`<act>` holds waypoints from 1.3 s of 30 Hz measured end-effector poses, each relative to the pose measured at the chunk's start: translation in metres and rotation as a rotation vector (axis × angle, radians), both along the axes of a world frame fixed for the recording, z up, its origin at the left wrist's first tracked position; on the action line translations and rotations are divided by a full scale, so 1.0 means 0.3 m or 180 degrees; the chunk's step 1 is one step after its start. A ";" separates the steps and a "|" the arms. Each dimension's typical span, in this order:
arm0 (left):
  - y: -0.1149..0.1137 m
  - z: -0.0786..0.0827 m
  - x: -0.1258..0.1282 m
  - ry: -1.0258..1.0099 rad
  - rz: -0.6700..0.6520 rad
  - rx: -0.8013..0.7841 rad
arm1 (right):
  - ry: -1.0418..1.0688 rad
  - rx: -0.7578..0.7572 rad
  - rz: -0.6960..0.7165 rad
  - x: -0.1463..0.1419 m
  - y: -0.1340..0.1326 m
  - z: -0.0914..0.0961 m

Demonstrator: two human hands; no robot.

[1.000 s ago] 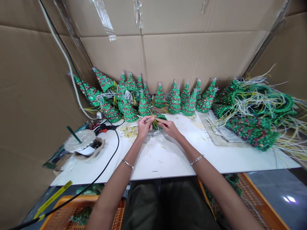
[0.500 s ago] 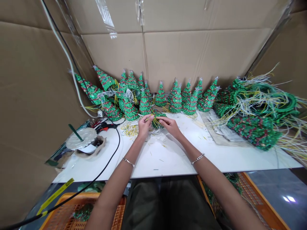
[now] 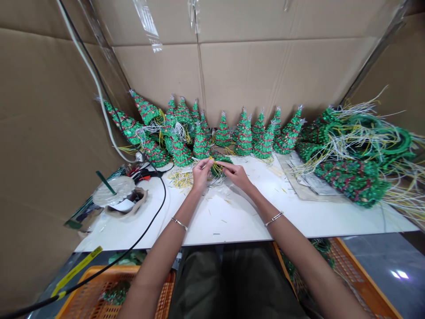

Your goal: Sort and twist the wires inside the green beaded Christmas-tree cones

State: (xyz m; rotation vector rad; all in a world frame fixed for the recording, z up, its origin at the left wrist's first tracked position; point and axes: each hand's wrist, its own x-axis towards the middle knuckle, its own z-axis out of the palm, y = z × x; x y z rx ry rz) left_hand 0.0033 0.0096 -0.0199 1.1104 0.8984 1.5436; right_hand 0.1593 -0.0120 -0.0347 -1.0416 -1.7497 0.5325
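Both my hands meet at the far middle of the white table (image 3: 232, 221). My left hand (image 3: 200, 174) pinches thin yellow and white wires (image 3: 216, 169) that come out of a small green beaded tree (image 3: 222, 160) lying on its side. My right hand (image 3: 237, 175) is closed on the same wire bundle from the right, its fingertips close to those of the left. A loose heap of yellow wire ends (image 3: 181, 179) lies just left of my left hand.
A row of green beaded trees (image 3: 244, 138) stands along the cardboard back wall. Tangled green pieces with long wires (image 3: 355, 155) pile up at the right. A lidded cup with a green straw (image 3: 113, 195) and a black cable (image 3: 156, 212) sit at the left. Orange crates (image 3: 352, 274) lie below the table.
Both hands stay at the same spot on the tree's wires, with only small finger shifts. The view has moved slightly.
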 end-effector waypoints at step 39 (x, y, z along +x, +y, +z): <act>0.039 0.010 -0.071 0.0226 -0.0452 0.0078 | 0.1982 -0.0850 0.0700 0.042 0.041 0.031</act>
